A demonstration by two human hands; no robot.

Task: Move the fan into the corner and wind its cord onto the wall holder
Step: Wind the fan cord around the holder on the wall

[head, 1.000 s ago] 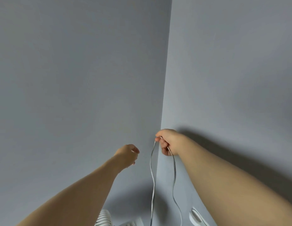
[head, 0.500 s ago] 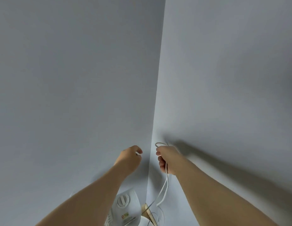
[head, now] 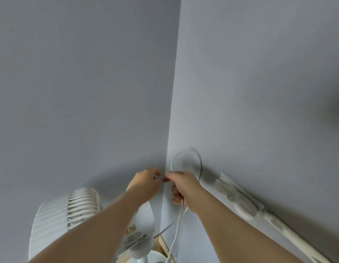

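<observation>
A white fan (head: 74, 215) stands in the corner of two grey walls, at the lower left below my arms. Its thin white cord (head: 175, 232) rises from the floor into my right hand (head: 181, 188), which grips it; a loop of cord (head: 185, 160) arcs above that hand against the right wall. My left hand (head: 146, 184) is just left of it at the corner line, pinching a short white piece of cord at its fingertips. The wall holder itself is hidden behind my hands.
A white blurred fixture (head: 238, 198) runs diagonally along the right wall towards the lower right. The fan's round base (head: 155, 258) and a strip of wooden floor (head: 161, 245) show at the bottom edge. Both walls (head: 89, 82) are bare above.
The view has tipped downward, bringing the fan's head into sight. My hands have come together at the corner, and the cord now forms a rounded loop above my right hand.
</observation>
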